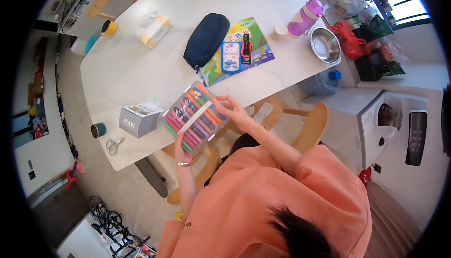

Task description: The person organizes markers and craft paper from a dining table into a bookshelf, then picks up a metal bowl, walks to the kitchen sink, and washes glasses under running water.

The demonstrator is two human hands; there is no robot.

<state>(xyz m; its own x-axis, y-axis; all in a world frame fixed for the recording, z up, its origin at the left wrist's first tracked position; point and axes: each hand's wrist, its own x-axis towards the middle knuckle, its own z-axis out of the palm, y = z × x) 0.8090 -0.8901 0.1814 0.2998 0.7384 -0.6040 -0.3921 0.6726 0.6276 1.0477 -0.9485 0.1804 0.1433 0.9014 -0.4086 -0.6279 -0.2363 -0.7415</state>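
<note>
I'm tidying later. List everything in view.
Marker case: 1, clear, between hands
Pouch: 1, navy, table
Booklet: 1, multicoloured, table
Small items: 2, blue, black, on booklet
Box: 1, grey, table
Scissors: 1, grey, table
Cups: 2, yellow, green, table
Tissue pack: 1, yellow, table
Bottle: 1, purple, table
Bowl: 1, silver, table
Table: 1, white, centre
Chairs: several, tan, around table
Bags: several, mixed, right
Left hand: 1, bare, case
Right hand: 1, bare, case

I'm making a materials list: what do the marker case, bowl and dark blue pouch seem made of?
Marker case: clear, glossy plastic, likely; the markers show through.
Bowl: shiny, silvery metal, perhaps stainless steel, given its reflections.
Dark blue pouch: probably matt fabric; it looks soft and dull.
</note>
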